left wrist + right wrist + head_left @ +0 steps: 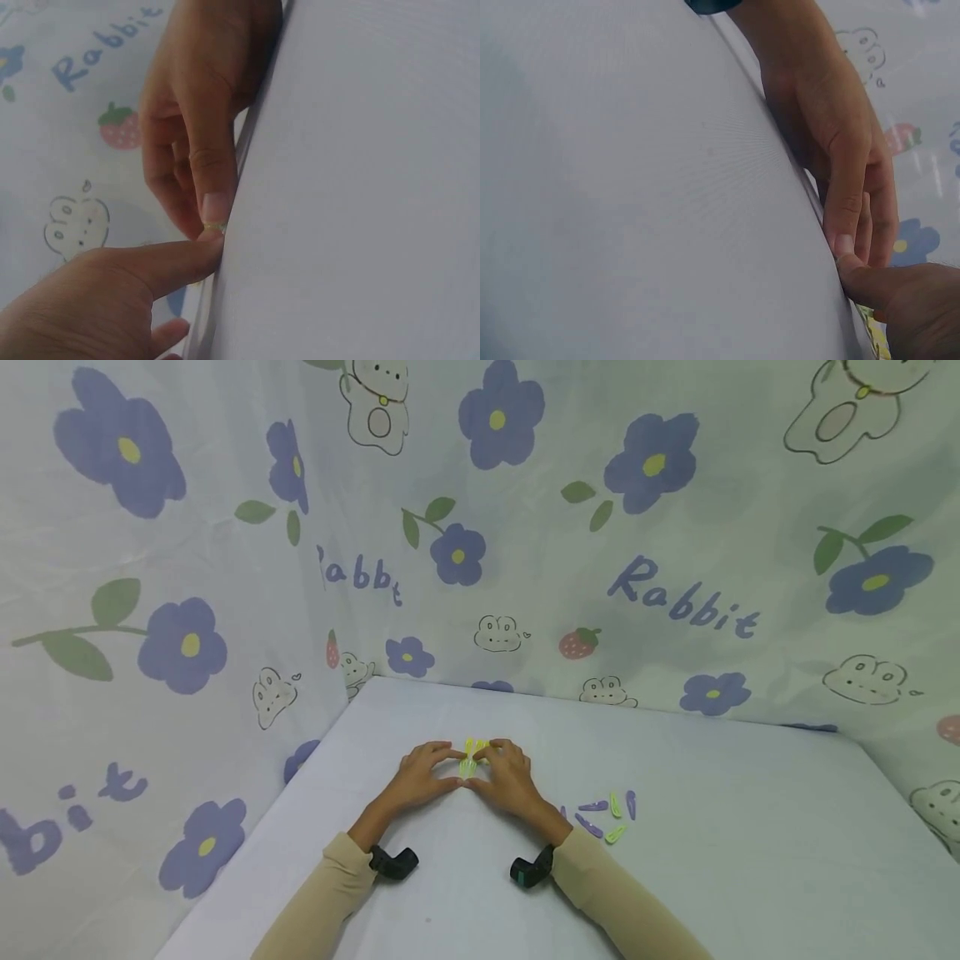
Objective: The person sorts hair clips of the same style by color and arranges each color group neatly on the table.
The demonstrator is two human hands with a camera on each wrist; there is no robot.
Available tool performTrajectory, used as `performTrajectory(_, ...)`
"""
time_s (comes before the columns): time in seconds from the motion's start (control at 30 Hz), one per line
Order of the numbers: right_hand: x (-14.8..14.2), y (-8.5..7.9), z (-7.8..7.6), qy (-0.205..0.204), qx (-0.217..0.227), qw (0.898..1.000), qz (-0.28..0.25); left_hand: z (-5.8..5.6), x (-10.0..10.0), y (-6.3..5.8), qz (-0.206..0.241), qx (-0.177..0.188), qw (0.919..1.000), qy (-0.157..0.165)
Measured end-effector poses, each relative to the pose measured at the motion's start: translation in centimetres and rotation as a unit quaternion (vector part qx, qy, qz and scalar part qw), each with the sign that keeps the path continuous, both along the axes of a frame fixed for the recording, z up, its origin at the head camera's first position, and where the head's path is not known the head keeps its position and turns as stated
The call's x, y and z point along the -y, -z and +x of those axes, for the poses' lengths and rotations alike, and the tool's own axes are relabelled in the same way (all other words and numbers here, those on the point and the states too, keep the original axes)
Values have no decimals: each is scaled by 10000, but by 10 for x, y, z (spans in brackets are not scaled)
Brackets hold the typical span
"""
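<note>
Both hands meet over a small group of snap hair clips on the white table. Light green hair clips (468, 768) lie side by side between the hands, and yellow hair clips (480, 745) show just beyond them. From the left, my left hand (422, 774) holds the green clips between bent index finger and thumb. My right hand (512, 778) does the same from the right. The thumbs come together at the clips' near end, as the right hand (206, 97) and left hand (832, 150) also show in the wrist views. The fingers hide much of the clips.
Right of the right forearm lie several loose clips, among them a purple hair clip (631, 804) and a green hair clip (615, 805). The white table (750, 843) ends at a patterned cloth (525, 568) behind and at left. Each wrist wears a black camera (395, 863).
</note>
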State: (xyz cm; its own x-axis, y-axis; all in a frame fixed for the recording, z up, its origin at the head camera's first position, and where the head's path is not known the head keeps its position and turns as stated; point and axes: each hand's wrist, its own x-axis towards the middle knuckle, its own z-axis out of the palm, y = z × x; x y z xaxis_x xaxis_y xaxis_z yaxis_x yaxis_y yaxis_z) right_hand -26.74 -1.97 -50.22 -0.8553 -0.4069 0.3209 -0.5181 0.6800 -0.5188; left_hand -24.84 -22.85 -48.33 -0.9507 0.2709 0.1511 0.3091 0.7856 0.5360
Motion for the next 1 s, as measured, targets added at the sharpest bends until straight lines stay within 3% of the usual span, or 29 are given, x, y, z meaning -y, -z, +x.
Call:
performTrajectory(0.57,-1,-7,3,10,122,9999,-99,-4,3,4,-11,-23,10000,43)
performTrajectory(0.77,-8,-26,11,-118,428,9983,-387,-4,3,5,-46,43,10000,77)
performTrajectory(1.0,-30,-51,21,-188,777,9967,-123,-3,2,4,1,62,10000,66)
